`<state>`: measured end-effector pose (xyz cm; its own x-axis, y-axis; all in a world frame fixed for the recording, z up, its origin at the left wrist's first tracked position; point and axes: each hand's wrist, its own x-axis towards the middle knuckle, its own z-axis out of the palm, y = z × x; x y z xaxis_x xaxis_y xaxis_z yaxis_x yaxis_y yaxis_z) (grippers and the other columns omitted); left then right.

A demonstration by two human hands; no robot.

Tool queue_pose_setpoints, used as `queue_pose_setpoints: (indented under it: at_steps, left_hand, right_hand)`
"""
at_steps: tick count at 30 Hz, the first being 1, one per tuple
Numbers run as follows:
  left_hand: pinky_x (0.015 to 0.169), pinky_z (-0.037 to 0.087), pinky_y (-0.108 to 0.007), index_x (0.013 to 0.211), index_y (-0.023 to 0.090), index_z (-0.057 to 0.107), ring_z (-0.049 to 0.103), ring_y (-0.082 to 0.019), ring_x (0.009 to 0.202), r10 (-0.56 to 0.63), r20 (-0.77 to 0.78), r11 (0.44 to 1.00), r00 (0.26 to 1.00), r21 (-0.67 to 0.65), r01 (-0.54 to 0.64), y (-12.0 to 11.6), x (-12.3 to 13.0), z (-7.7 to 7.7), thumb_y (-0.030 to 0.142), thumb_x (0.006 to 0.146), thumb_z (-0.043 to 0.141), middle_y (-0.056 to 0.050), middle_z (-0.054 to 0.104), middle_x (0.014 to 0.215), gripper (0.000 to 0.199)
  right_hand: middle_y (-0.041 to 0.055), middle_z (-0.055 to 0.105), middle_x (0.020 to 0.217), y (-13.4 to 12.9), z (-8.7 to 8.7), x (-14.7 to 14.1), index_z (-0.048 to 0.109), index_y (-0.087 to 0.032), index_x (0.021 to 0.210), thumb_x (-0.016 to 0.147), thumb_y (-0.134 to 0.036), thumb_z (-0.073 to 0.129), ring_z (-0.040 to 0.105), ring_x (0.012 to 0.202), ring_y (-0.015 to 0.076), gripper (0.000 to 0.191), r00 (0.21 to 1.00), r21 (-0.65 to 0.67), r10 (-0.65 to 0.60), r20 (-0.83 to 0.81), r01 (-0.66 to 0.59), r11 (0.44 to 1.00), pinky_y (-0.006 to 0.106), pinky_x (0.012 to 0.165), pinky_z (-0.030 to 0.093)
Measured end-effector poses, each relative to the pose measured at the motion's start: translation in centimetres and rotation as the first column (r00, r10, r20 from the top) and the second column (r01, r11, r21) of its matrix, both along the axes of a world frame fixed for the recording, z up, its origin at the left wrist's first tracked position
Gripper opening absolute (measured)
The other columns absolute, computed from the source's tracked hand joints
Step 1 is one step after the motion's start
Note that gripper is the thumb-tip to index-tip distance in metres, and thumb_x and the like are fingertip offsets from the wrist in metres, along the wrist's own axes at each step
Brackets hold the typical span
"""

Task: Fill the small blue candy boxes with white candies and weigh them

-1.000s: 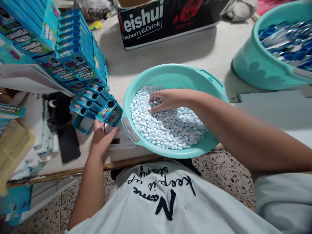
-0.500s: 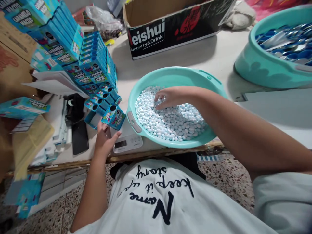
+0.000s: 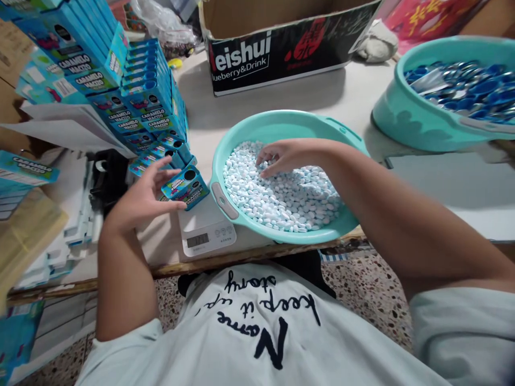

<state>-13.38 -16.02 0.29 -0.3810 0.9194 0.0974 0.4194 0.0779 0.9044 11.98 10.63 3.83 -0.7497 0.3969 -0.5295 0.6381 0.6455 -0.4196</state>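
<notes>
My left hand (image 3: 147, 193) is open, its fingers spread around the near side of a small blue candy box (image 3: 185, 187). The thumb lies by the box's lower edge; I cannot tell whether it touches. This box stands on a white kitchen scale (image 3: 209, 236) whose display is lit, its digits too blurred to read. Over a turquoise tub (image 3: 298, 119), my right hand (image 3: 277, 158) reaches into small white candies (image 3: 277, 206). Its fingers are bent, with a gap between thumb and fingertips, and the tips are among the candies.
Stacked blue candy boxes (image 3: 148, 107) rise behind my left hand. A black cardboard carton (image 3: 277, 59) stands at the back. At the right, a second turquoise tub (image 3: 426, 120) holds blue and silver pieces. A white board (image 3: 446, 187) lies in front of it. Loose papers are at the left.
My left hand has swung left and up, its fingers now spread beside the box. My right hand stays in the candies, almost unmoved. The view has shifted slightly.
</notes>
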Motion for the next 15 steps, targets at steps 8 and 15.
queue_pose_setpoints:
  at_steps: [8, 15]
  left_hand:
    - [0.075, 0.063, -0.037, 0.091, 0.021, 0.048, 0.062, -0.012, 0.061, 0.443, 0.131, 0.567, 0.887, 0.726, -0.390, 3.7, 0.1, 1.1, 0.085, 0.055, 0.077, 0.006, 0.059, 0.068, 0.079]
    - [0.080, 0.059, -0.038, 0.095, 0.020, 0.051, 0.069, -0.017, 0.075, 0.565, 0.033, 0.658, 0.825, 0.585, -0.474, 3.4, 2.2, -0.5, 0.075, 0.081, 0.057, 0.000, 0.055, 0.077, 0.057]
  right_hand:
    - [0.0088, 0.070, 0.120, 1.2, -1.3, -0.4, 0.069, -0.023, 0.125, 0.089, -0.043, 0.074, 0.063, 0.096, 0.0211, 0.042, 0.999, -0.020, -0.034, -0.029, 0.033, 0.999, 0.033, 0.078, 0.043]
    - [-0.0018, 0.076, 0.097, 1.8, -2.6, -1.0, 0.077, -0.023, 0.114, 0.081, -0.038, 0.081, 0.064, 0.082, 0.0129, 0.037, 0.993, 0.158, -0.115, -0.005, 0.115, 0.981, 0.033, 0.076, 0.043]
